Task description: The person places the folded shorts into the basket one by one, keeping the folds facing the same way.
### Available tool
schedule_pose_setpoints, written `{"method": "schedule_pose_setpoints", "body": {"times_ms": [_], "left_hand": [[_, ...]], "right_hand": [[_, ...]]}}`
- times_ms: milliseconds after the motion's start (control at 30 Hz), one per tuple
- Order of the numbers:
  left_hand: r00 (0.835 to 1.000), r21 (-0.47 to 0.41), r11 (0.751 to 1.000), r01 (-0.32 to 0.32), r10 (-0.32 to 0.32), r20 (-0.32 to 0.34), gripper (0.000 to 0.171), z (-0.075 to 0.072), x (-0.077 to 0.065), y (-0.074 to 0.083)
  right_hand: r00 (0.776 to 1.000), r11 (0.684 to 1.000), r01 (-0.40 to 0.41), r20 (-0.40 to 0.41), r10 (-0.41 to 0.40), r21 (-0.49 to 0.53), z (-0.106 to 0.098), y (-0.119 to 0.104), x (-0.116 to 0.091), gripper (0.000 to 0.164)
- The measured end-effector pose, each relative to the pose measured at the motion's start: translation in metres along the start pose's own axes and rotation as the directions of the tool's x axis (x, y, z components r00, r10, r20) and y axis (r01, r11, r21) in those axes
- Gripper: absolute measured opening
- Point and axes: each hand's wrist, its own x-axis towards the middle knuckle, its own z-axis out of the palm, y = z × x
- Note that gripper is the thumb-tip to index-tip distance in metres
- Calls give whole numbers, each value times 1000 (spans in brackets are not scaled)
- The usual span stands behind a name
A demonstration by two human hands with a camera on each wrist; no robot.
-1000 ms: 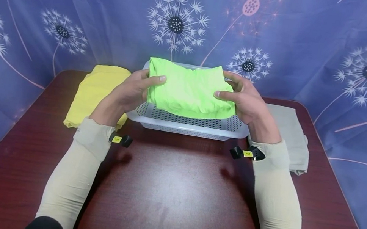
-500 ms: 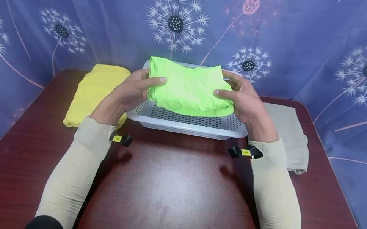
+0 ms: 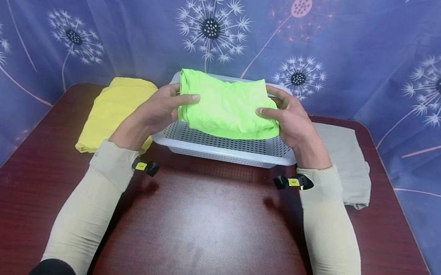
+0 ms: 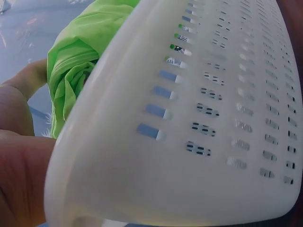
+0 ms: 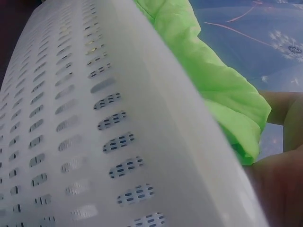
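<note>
A folded lime-green garment (image 3: 228, 106) is held by both hands over the light grey perforated plastic basket (image 3: 223, 151). My left hand (image 3: 162, 105) grips its left end, thumb on the front face and fingers behind. At the other end my right hand (image 3: 290, 118) pinches it the same way. In the left wrist view, the basket wall (image 4: 189, 175) covers much of the garment (image 4: 80, 61), whose layered folds show beside the hand (image 4: 21, 165). The basket wall (image 5: 118, 94) fills most of the right wrist view, with the garment (image 5: 222, 90) beyond its rim.
A folded yellow garment (image 3: 112, 110) lies left of the basket, partly behind the left forearm. To the right, a folded grey garment (image 3: 342, 157) lies partly behind the right forearm. The dark red wooden table (image 3: 209, 228) backs onto a blue dandelion-print curtain (image 3: 144, 18).
My right hand has shifted slightly left with its end of the green garment, whose lower edge sits a little higher. My left hand stays nearly still, and both grips are kept.
</note>
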Motion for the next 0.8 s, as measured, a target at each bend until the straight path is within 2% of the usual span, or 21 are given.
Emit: {"method": "schedule_pose_setpoints", "body": {"times_ms": [267, 500, 800], "left_hand": [[1000, 8, 1000, 5, -5, 9, 39, -3, 2, -3], [999, 44, 998, 50, -50, 10, 46, -5, 2, -4], [997, 64, 995, 77, -77, 2, 45, -6, 4, -7]], "right_hand": [[1000, 1000, -13, -7, 13, 9, 1, 3, 2, 72], [998, 998, -58, -2, 58, -5, 1, 5, 5, 73], [998, 998, -65, 4, 66, -26, 1, 9, 7, 73]]}}
